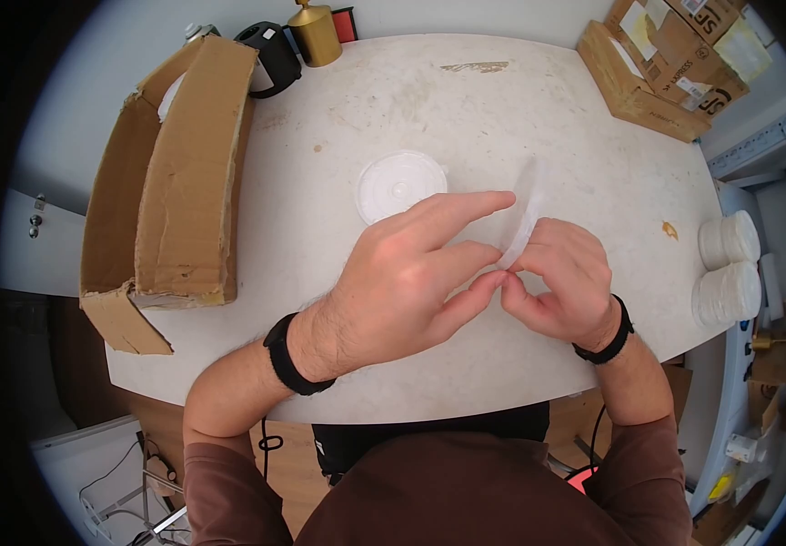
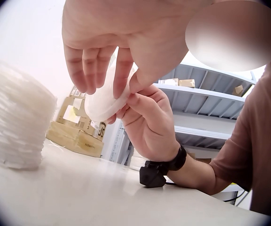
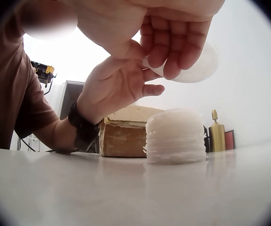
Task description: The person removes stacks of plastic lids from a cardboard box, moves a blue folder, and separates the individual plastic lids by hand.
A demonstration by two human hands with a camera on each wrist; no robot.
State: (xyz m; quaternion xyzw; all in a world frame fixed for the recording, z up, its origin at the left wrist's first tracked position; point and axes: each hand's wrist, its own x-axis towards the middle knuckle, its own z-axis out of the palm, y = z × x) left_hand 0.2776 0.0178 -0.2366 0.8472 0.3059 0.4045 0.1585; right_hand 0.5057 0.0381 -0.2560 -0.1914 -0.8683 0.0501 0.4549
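A thin translucent round lid is held on edge above the table, between the two hands. The right hand pinches its lower edge, fingers curled. The left hand has its thumb and index finger at the same lower edge, the other fingers stretched out; in the left wrist view the lid shows behind those fingers. A stack of similar lids stands on the table behind the left hand; its layered side shows in the right wrist view as a tall white stack.
A long open cardboard box lies at the table's left. Behind it stand a black holder and a brass-coloured container. Cardboard parcels sit at the back right, and two white stacks at the right edge.
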